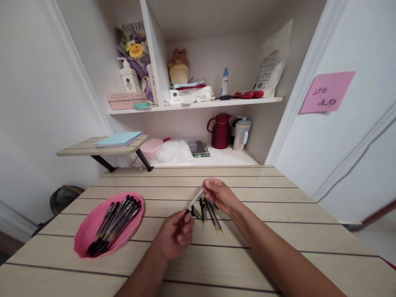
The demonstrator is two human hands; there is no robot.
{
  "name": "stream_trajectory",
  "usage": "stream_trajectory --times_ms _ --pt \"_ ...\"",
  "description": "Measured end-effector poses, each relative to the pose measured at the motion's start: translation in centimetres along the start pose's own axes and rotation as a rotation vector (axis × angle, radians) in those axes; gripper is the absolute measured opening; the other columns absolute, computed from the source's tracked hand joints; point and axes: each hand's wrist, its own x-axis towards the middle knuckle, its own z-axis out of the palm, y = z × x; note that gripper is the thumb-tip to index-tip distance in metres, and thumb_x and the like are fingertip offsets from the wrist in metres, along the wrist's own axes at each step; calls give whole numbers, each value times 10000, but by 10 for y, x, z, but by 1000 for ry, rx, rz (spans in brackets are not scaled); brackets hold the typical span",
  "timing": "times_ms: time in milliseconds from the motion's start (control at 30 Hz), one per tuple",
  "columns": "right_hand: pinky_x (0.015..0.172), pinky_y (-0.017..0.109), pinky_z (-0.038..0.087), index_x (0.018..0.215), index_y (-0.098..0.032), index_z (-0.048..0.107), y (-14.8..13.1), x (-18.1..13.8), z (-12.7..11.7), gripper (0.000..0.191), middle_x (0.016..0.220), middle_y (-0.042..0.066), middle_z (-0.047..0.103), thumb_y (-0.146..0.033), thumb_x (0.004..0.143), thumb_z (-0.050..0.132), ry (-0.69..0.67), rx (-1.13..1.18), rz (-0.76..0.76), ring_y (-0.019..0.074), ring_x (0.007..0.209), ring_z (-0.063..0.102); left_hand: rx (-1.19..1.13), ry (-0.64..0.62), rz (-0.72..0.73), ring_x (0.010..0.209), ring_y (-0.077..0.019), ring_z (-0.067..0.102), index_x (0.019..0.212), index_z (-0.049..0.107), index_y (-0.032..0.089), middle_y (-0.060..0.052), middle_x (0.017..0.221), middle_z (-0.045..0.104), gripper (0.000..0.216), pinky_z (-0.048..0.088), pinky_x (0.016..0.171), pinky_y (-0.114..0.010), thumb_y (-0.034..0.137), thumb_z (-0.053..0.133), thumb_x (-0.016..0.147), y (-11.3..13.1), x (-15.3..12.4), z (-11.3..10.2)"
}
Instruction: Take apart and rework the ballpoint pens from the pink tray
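Observation:
My right hand (217, 194) is closed in a pinch on the upper end of a pale, translucent pen barrel (197, 196). The barrel slants down toward my left hand (176, 233), whose fingers are curled around a pen part with a black end (187, 212). Most of that part is hidden, and I cannot tell whether it joins the barrel. Behind and below my hands lie loose pen parts (212, 214), several thin with black and yellow ends. To the left, a pink scalloped tray (81, 236) carries a pile of black-capped clear pens (116, 222).
The slatted wooden table (247, 264) reaches back to a white shelf unit. A small raised stand (74, 148) with blue paper (119, 139) is at the back left. A red jug (220, 131), a pale cup (241, 135) and a white plastic bag (174, 152) stand behind.

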Motion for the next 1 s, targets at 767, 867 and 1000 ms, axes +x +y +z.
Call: stream_trajectory --times_ms 767,867,1000 --pt "468 240 241 467 -164 557 25 9 -16 389 478 43 553 -418 747 465 200 -1408 6 113 471 457 1797 576 224 719 -146 550 796 594 224 -14 801 635 129 314 600 -227 273 510 712 -9 6 5" --pt "461 231 247 504 -161 567 22 10 -21 342 491 39 565 -371 753 463 229 -1348 3 107 456 457 1830 765 278 726 -149 550 812 590 219 -29 816 633 198 329 616 -234 308 418 769 26 -12 -8" --pt "459 221 255 520 -156 561 21 12 -26 315 492 32 570 -346 754 468 238 -1316 -13 101 446 460 1963 1054 144 809 -225 555 893 583 181 -106 910 612 280 354 662 -287 308 367 770 81 -56 -58"
